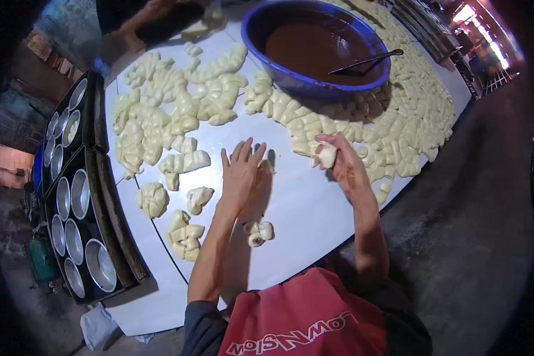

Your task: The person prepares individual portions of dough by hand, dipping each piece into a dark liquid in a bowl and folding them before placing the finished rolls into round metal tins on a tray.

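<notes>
My left hand (pixel 241 171) is held over the white table with its fingers spread, nothing in them. To its right, my right hand (pixel 345 166) grips a small pale dough piece (pixel 327 156) between thumb and fingers. Just in front of me sits a little cluster of dough pieces (pixel 260 232), one of them showing a dark spot. Beyond my right hand spreads a broad sheet of dough portions (pixel 412 127). More dough portions (pixel 166 98) lie in clumps at the far left, with smaller lumps (pixel 152 200) nearer me.
A blue basin (pixel 314 89) of brown paste, with a dark-handled spoon (pixel 371 59) in it, stands at the back on the dough-covered table (pixel 296 216). Round metal tins (pixel 101 265) rest in dark trays along the left. Another person's arm (pixel 148 16) reaches in at the far left.
</notes>
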`<state>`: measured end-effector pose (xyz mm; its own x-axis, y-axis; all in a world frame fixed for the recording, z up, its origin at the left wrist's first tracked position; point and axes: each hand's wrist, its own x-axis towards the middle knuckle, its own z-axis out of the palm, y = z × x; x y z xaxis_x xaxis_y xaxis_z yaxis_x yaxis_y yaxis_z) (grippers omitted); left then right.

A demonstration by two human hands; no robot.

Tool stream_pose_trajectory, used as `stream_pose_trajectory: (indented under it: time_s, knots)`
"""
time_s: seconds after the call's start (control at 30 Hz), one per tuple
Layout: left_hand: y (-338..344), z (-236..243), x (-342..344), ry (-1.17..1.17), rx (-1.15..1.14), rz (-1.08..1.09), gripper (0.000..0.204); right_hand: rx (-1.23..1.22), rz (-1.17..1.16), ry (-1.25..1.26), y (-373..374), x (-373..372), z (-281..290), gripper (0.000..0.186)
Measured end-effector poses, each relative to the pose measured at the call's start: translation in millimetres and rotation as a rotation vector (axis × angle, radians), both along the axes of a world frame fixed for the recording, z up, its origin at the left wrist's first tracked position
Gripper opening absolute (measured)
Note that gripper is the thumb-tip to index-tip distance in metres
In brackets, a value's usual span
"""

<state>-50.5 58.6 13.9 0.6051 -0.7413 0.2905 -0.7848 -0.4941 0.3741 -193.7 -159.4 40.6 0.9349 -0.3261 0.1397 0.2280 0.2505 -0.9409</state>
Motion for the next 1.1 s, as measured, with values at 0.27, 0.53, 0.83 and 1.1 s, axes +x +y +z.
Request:
stream_pose_trajectory:
  time_s: [0.27, 0.53, 0.83, 1.1]
  knots:
    - [-28.9, 55.1, -32.7, 0.771, -0.279, -0.057, 0.039, 0.22, -0.027, 0.337, 41.0, 6.2, 1.9, 0.034]
    - [-28.8, 59.9, -53.2, 0.989, -0.358, 0.11, 0.034, -0.131, -0.169, 0.272, 39.4, 3.5, -16.7, 0.028]
    - [-77.3, 54.6, -73.5, 0.46, -1.035, -0.148, 0.06, 0.579, -0.012, 0.066, 68.2, 10.9, 65.1, 0.022]
    - [-74.1, 51.6, -66.1, 1.178, -0.929, -0.086, 0.076, 0.251, -0.17, 0.02, -9.3, 60.6, 84.1, 0.016]
